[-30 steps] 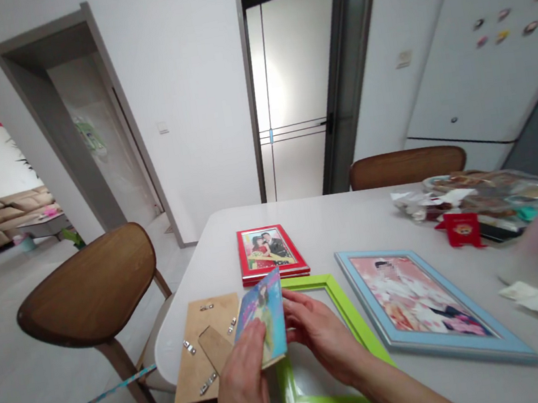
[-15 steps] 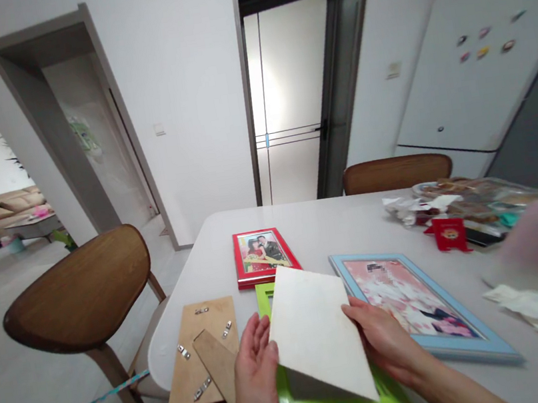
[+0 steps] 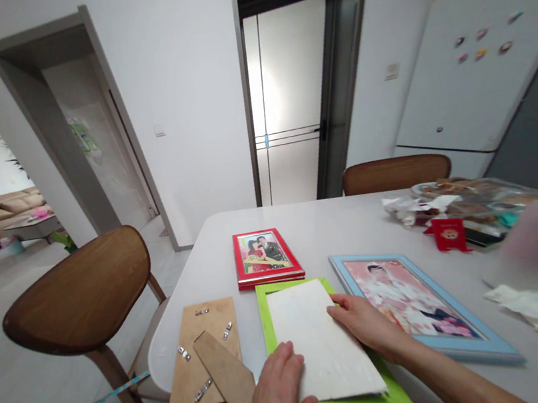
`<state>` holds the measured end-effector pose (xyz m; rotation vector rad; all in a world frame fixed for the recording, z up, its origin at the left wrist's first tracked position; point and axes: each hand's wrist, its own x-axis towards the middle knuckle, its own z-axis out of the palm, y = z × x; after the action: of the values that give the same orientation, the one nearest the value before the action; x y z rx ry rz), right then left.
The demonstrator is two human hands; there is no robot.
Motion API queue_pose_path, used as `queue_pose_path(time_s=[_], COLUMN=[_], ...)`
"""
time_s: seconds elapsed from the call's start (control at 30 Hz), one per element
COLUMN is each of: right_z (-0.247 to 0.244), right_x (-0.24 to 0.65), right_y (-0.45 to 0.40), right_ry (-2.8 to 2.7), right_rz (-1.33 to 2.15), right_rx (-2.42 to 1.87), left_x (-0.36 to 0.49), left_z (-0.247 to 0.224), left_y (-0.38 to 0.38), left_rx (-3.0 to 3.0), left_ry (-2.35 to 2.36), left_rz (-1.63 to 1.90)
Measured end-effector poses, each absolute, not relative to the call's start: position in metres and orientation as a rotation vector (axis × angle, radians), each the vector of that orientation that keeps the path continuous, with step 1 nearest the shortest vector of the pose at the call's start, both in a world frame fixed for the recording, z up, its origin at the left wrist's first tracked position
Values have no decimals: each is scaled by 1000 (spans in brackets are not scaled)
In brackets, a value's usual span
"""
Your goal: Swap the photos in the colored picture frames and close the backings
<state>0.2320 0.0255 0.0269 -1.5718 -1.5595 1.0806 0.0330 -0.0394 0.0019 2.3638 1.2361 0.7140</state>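
Left hand [image 3: 280, 395]: open, fingers lying at left edge of white rectangular panel [image 3: 321, 348].
Right hand [image 3: 366, 325]: fingertips against the panel's right edge, farther up; I cannot tell if they pinch.
White panel: between both hands, long axis pointing away from person, over the opening of bright green frame [image 3: 268, 326]; if fully seated, not clear.
Left of hands: brown backing board [image 3: 182, 389] with metal clips.
Right of hands: light blue framed photo [image 3: 416, 304].
Beyond hands: red framed photo [image 3: 264, 253].

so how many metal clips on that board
4 on the backing board: a far clip, a left clip, a right clip and a near clip; the stand leg could hide another.
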Motion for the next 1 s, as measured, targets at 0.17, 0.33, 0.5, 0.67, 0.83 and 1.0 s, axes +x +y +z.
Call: queue_pose_path(time_s=[0.17,0.33,0.5,0.67,0.83,1.0], right_z=[29,28,29,36,26,23], right_x=[232,229,218,156,84,78], right_y=[26,25,23,1,-19,-19], right_ry=[-2008,-2103,-2105,-2242,-2379,-2211], right_rz=[395,139,135,415,436,563], right_rx=[-1875,-2121,-1988,-1503,-1335,-1308], left_x=[38,33,-18,-86,-118,-116], left_z=[9,9,9,1,-20,-24], left_y=[-37,-37,-43,-46,-37,-31], left_rx=[2448,2500,2432,2338,2346,2461], left_ry=[1313,1296,1474,1796,1924,1888], left_rz=[584,515,590,525,684,827])
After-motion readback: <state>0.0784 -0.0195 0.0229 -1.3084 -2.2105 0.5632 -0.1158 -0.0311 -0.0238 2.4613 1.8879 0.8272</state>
